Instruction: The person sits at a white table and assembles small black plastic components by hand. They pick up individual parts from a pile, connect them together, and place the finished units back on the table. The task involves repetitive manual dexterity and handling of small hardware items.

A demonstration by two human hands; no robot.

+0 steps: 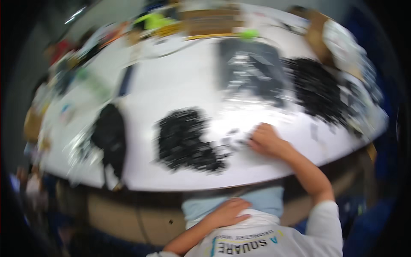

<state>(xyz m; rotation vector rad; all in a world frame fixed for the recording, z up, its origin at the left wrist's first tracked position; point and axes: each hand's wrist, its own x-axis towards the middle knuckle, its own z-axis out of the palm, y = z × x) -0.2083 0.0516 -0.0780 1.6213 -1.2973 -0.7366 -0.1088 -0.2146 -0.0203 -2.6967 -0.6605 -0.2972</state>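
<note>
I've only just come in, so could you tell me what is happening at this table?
A person leans over a white table. Their right hand rests on the tabletop among a few loose small black parts, just right of a heap of small black pieces. Their left hand lies against their own body below the table edge, holding nothing visible. A second black heap and a dark sheet lie farther back. The picture is blurred.

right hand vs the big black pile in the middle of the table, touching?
Apart. The head view shows the right hand on the white table, with bare tabletop between it and the black pile; only a few blurred stray pieces lie near the fingers.
</note>
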